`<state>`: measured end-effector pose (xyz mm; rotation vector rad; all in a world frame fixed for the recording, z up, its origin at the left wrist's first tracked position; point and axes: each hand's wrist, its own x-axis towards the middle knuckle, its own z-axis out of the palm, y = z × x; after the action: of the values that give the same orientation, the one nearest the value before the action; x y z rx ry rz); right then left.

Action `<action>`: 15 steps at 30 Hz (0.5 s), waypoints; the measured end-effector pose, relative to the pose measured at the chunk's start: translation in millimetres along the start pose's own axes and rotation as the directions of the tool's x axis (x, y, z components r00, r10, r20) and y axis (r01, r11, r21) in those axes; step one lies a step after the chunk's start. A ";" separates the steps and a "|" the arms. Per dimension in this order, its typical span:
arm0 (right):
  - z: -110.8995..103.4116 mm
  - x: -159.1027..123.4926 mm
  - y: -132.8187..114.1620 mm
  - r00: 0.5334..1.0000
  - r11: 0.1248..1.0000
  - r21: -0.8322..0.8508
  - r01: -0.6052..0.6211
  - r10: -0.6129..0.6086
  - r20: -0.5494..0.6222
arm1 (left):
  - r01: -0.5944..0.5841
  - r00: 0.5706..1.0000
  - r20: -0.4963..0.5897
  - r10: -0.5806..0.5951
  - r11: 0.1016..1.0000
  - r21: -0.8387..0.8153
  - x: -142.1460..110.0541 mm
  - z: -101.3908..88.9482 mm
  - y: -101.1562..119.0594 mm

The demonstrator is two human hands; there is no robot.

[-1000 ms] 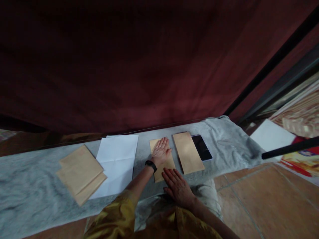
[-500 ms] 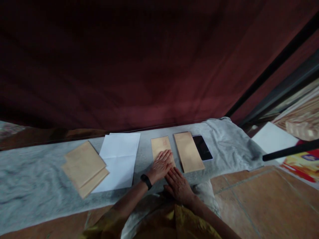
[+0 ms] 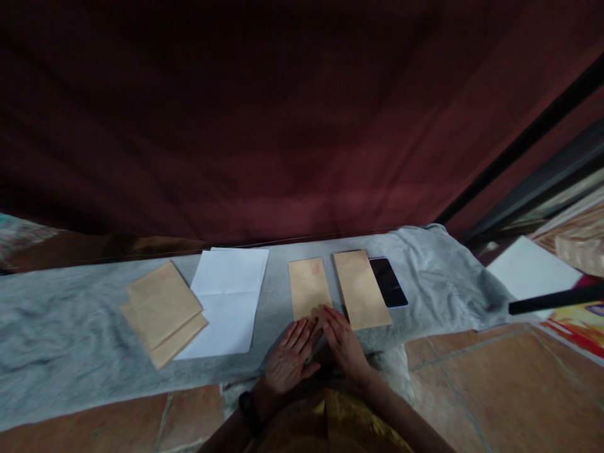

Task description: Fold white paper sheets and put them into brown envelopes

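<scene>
A brown paper envelope (image 3: 309, 283) with a faint reddish mark lies flat on the grey cloth in front of me. My left hand (image 3: 289, 360), a black band on its wrist, has its fingers stretched out, the tips at the envelope's near edge. At the near right corner rest the fingers of my right hand (image 3: 345, 346), laid out close together. Both hands' fingertips almost meet there and hide that edge. Just right of the envelope lies a stack of brown envelopes (image 3: 362, 289), partly over a dark phone (image 3: 387, 283).
White sheets of paper (image 3: 231, 302) with a fold crease lie to the left, partly under more brown envelopes (image 3: 163, 308). The grey cloth (image 3: 70, 333) covers a long narrow surface. A dark red curtain (image 3: 283, 157) hangs behind, and a black bar (image 3: 557, 299) juts in at right.
My left hand has slid toward me, off the envelope's middle to its near edge, uncovering more of it. My right hand has shifted slightly, its fingers now on the near right corner.
</scene>
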<state>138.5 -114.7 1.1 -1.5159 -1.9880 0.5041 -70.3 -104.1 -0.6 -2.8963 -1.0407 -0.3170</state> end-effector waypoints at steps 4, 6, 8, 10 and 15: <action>20.1 41.2 0.4 0.999 0.970 -0.238 0.043 -0.044 0.000 | -0.004 0.999 -0.050 0.005 1.000 0.031 -0.4 5.2 -0.6; 28.3 64.5 2.4 1.000 0.946 -0.323 0.011 -0.016 -0.014 | 0.002 0.999 -0.045 -0.001 1.000 0.027 1.5 5.4 -1.0; 33.5 86.2 5.5 0.999 0.934 -0.357 -0.035 0.019 -0.048 | 0.005 1.000 -0.026 -0.005 1.000 0.016 2.5 3.9 -0.7; 35.8 103.4 8.5 0.993 0.930 -0.357 -0.087 0.052 -0.107 | 0.010 1.000 -0.010 -0.010 1.000 0.009 2.3 2.4 0.6; 31.8 106.2 9.6 0.987 0.937 -0.332 -0.105 0.056 -0.152 | 0.046 0.999 0.000 -0.046 0.999 0.009 0.8 4.7 5.4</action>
<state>105.4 -8.8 -5.6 -1.7920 -1.9807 0.0804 -65.5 -107.3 -4.9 -2.8683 -1.1065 -0.3141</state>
